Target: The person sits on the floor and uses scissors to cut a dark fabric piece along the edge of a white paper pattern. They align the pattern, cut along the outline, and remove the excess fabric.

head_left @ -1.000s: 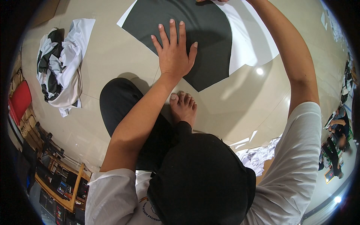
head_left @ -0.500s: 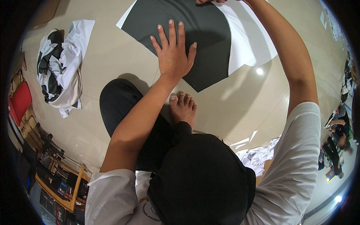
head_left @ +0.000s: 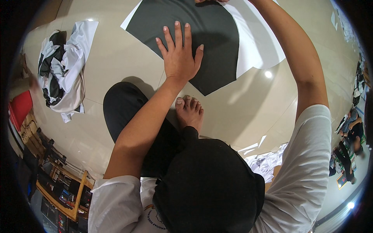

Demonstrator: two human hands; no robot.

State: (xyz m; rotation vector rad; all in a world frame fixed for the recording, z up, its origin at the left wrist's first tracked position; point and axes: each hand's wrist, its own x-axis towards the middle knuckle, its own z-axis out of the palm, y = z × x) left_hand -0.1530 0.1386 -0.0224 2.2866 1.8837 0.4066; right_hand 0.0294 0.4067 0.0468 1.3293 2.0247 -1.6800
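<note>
A dark grey cut fabric piece (head_left: 217,54) lies flat on the tiled floor, on top of a white sheet of fabric (head_left: 256,46) that shows along its right side and upper left corner. My left hand (head_left: 180,58) rests on the dark piece with its fingers spread, palm down. At the top edge of the picture my right hand (head_left: 211,1) is mostly cut off; it is over the dark piece's far part. Whether its fingers hold anything is hidden.
A heap of white and black fabric (head_left: 64,70) lies at the left. My bare foot (head_left: 190,110) is just below the dark piece. White scraps (head_left: 266,163) are piled at the lower right. A wooden frame (head_left: 79,194) stands at the lower left, and people (head_left: 349,136) are at the far right.
My right hand and forearm have shifted slightly to the left along the top edge. The left hand stays in the same place on the dark fabric.
</note>
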